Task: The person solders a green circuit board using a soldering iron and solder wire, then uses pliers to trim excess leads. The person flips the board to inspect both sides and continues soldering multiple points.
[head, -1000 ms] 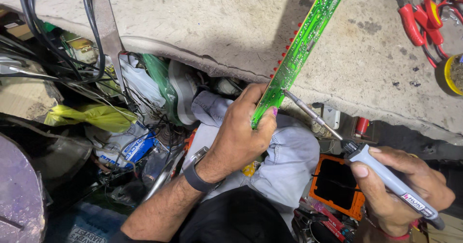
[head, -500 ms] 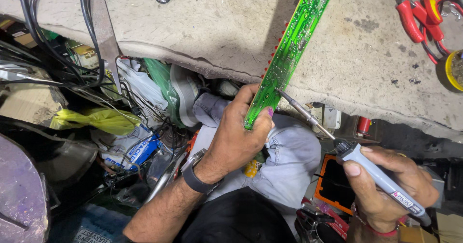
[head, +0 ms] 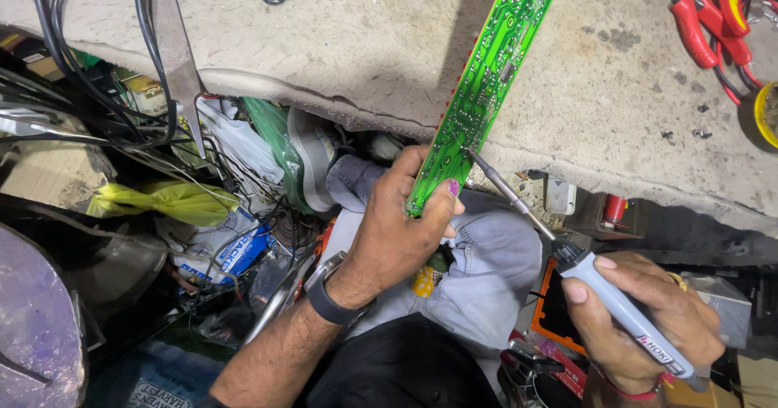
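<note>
My left hand (head: pixel 397 230) grips the near end of a long narrow green circuit board (head: pixel 486 80), which slants up and away over the concrete bench (head: pixel 365 43). A dark band sits on that wrist. My right hand (head: pixel 648 319) holds a grey-handled soldering iron (head: pixel 624 315) like a pen. Its metal tip (head: pixel 470 153) touches the board's solder side just above my left thumb.
Red-handled pliers (head: pixel 701 27) and a yellow tape roll (head: pixel 762 112) lie on the bench at the far right. Black cables (head: pixel 97 68) hang at the left over plastic bags and clutter. An orange box (head: pixel 559 303) sits below the iron. Grey trousers cover my knee.
The soldering iron's tip has moved left and up along the board toward my left thumb. The board has shifted slightly left in view; my left hand still holds it.
</note>
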